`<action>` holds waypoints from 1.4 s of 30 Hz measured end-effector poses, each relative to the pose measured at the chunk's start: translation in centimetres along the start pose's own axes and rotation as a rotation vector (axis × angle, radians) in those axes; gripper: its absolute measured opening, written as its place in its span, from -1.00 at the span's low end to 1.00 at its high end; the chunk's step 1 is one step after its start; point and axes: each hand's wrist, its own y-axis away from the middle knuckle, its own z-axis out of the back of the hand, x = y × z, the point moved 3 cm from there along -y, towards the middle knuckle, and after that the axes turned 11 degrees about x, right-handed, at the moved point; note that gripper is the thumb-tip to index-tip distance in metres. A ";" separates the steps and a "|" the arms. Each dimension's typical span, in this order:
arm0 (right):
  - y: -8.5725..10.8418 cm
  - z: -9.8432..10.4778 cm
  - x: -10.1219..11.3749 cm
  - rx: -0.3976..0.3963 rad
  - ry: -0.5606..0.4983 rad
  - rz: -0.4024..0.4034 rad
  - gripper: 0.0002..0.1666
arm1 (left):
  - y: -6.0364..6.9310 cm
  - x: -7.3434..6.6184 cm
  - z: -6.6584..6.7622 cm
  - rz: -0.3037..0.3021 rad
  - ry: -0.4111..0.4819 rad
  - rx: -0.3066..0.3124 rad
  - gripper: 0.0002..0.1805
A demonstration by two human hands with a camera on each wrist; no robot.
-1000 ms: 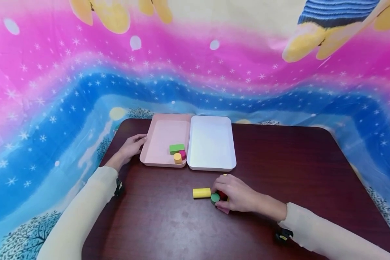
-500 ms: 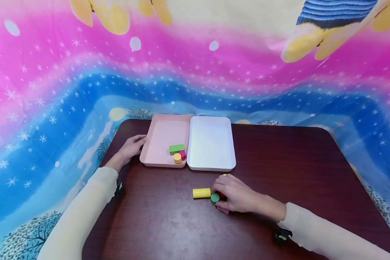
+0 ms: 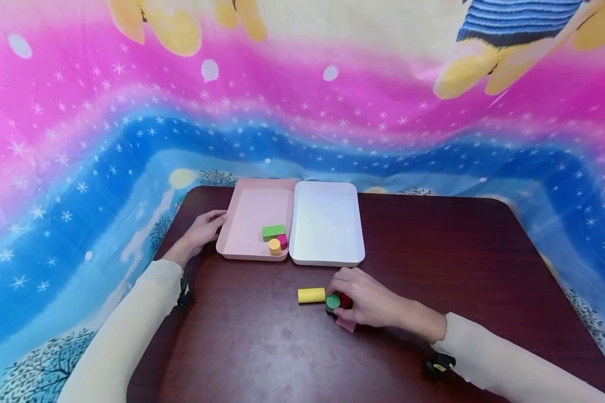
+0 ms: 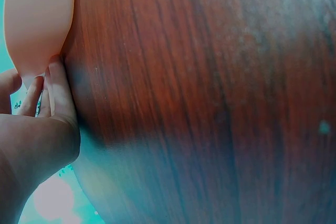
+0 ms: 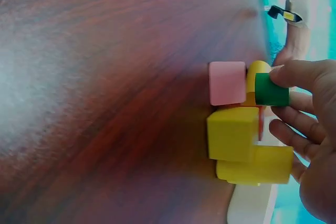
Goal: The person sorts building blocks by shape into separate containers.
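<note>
In the head view my left hand (image 3: 203, 230) rests against the left side of a pink tray (image 3: 252, 196); its fingers (image 4: 60, 90) touch the tray wall in the left wrist view. My right hand (image 3: 365, 296) pinches a green cylinder (image 5: 272, 89) between thumb and fingers. Close around it are a pink block (image 5: 227, 83), a yellow block (image 5: 231, 135), another yellow piece (image 5: 273, 165) and a lying yellow cylinder (image 3: 311, 295). A red piece (image 3: 344, 300) is partly hidden by the right hand.
Inside the pink tray lie a green block (image 3: 273, 233), a magenta cylinder (image 3: 282, 242) and an orange-yellow cylinder (image 3: 274, 247). Beside it stands a white tray (image 3: 327, 224). Both trays sit at the back of the dark wooden table (image 3: 433, 240), before a patterned cloth.
The right hand and the green cylinder have shifted very slightly away from the body, and the yellow cylinder a little too. More of the pink block shows. The left hand stays at the pink tray.
</note>
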 end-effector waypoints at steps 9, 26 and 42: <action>-0.4 2.0 -0.1 -0.029 -0.117 -0.040 -0.62 | 0.0 0.0 0.0 0.003 0.001 0.003 -0.36; -1.4 4.0 -1.4 -0.099 -0.219 -0.048 -0.55 | -0.3 -0.5 0.0 -0.006 -0.002 0.003 -0.37; -2.4 4.6 -2.4 -0.152 -0.271 -0.031 -0.56 | 0.1 0.0 -0.2 0.001 -0.026 -0.001 -0.35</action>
